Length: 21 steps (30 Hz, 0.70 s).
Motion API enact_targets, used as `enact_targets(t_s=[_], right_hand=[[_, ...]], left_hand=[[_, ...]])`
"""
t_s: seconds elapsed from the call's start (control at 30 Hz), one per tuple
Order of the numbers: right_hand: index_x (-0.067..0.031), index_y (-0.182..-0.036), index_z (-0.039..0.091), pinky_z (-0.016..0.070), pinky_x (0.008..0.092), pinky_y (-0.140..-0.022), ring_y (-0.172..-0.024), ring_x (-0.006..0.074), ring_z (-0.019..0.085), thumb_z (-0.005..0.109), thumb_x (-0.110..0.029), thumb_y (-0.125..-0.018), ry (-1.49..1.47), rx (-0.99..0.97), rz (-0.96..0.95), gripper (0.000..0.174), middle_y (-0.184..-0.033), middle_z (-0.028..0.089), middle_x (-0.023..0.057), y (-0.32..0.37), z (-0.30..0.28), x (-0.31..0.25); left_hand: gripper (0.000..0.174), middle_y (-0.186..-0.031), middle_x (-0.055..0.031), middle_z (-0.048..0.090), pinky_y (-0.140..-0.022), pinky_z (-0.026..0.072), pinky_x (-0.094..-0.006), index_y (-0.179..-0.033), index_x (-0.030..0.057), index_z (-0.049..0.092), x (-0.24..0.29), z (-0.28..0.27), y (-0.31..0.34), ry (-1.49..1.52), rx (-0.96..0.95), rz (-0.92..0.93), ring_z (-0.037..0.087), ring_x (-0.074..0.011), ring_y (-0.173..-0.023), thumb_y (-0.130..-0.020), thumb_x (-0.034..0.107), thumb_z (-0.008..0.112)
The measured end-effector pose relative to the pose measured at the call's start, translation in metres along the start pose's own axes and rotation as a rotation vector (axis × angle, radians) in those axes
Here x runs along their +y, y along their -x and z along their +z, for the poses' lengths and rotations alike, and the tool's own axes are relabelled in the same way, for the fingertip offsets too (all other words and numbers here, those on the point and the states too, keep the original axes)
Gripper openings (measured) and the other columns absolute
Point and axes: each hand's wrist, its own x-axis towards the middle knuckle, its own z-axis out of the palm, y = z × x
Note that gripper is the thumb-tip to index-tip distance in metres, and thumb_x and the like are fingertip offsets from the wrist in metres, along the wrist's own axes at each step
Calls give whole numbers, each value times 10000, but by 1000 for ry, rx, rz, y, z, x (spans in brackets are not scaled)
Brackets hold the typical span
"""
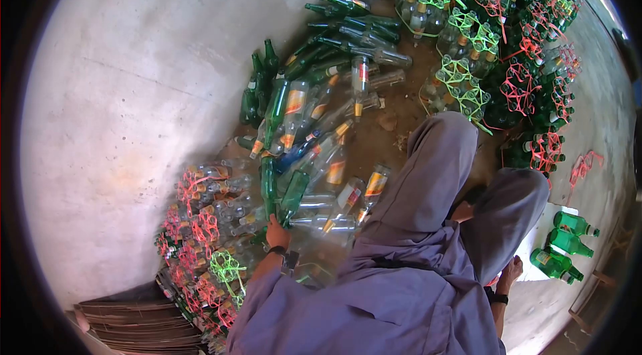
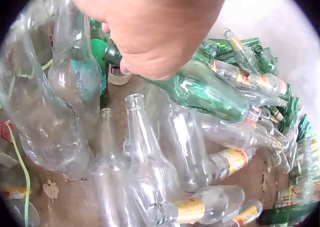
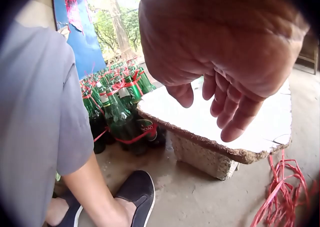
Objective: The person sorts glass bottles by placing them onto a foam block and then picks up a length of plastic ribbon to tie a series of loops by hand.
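Observation:
My left hand (image 1: 277,236) grips a green glass bottle (image 2: 212,94) by the neck; its mouth pokes out past the fingers in the left wrist view. Another green bottle (image 1: 269,188) lies close by in the head view. Below the held bottle are several clear bottles (image 2: 145,152), some with yellow labels. My right hand (image 3: 215,61) hangs with fingers loosely curled over a white-topped slab (image 3: 200,122), holding nothing. Several green bottles (image 1: 568,242) lie on that slab in the head view, right of my right hand.
Loose bottles (image 1: 348,40) pile along the wall. Bundles tied with green straps (image 1: 461,84) and pink straps (image 1: 521,87) stand at the back right; more tied bundles (image 1: 200,221) stand at left. Stacked cardboard (image 1: 140,328) lies at lower left. Red strapping (image 3: 285,192) trails beside the slab.

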Motion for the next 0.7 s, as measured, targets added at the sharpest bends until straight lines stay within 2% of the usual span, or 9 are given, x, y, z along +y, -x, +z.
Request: enact_targets(t_s=[0.07, 0.13, 0.17, 0.27, 0.4, 0.53, 0.57, 0.63, 0.7], right_hand=[[109, -1272, 561, 554, 357, -797, -993, 265, 652, 624, -237, -945, -24, -12, 5, 480, -1210, 656, 197, -1, -1, 1], [94, -1186, 631, 552, 350, -777, -915, 237, 662, 660, -260, -934, 63, -17, -69, 436, -1093, 701, 174, -19, 4, 27], [94, -1186, 631, 552, 350, -777, -915, 237, 662, 660, -260, -934, 63, -20, -72, 436, -1093, 701, 174, -20, 8, 29], [82, -1042, 701, 540, 335, -745, -785, 193, 655, 711, -307, -913, 12, -36, -97, 410, -921, 731, 127, -23, 19, 31], [81, -1029, 707, 538, 338, -748, -787, 197, 655, 706, -317, -917, -4, -58, -95, 414, -900, 733, 126, -8, 25, 3], [72, -1025, 712, 533, 323, -732, -781, 189, 653, 684, -295, -914, -72, -91, -135, 384, -883, 734, 123, -27, 29, 43], [70, -1026, 713, 531, 317, -727, -782, 185, 653, 676, -286, -912, -80, -88, -182, 376, -888, 735, 124, -31, 29, 54], [65, -1019, 711, 523, 302, -701, -768, 170, 646, 648, -242, -916, -42, -17, -145, 329, -874, 727, 116, -15, 33, 34], [62, -1007, 705, 516, 297, -686, -747, 163, 636, 625, -198, -930, -129, 10, -78, 283, -830, 708, 99, -2, 34, 23]], left_hand=[[659, -1147, -226, 608, -851, 509, -533, -1402, 73, 408, -5, 0, 11, 79, 24, 34, 629, -434, -1019, -807, 122, 688], [507, -1113, -255, 607, -833, 510, -534, -1277, 34, 505, -2, -10, 20, 207, 91, 110, 611, -475, -1010, -811, 108, 691], [507, -1113, -255, 607, -833, 510, -534, -1277, 34, 505, 2, -17, 25, 208, 93, 106, 611, -475, -1010, -811, 108, 691], [463, -1101, -267, 615, -817, 506, -535, -1239, 14, 551, 20, -47, 35, 288, 157, 187, 604, -480, -1016, -816, 118, 707], [377, -1081, -248, 640, -833, 496, -526, -1194, 6, 601, 58, -100, 23, 340, 282, 273, 608, -463, -1017, -844, 111, 692], [259, -1040, -210, 660, -835, 499, -481, -1106, 9, 646, 100, -152, -12, 437, 458, 364, 622, -431, -985, -856, 69, 677], [259, -1040, -210, 660, -835, 499, -481, -1106, 9, 646, 112, -165, -21, 441, 461, 383, 622, -431, -985, -856, 69, 677], [224, -1030, -196, 663, -841, 502, -456, -1061, 8, 653, 135, -185, -37, 463, 421, 370, 631, -411, -969, -845, 54, 687], [217, -1011, -186, 662, -847, 502, -451, -1044, 15, 654, 149, -195, -50, 415, 461, 455, 639, -391, -956, -835, 52, 694]])
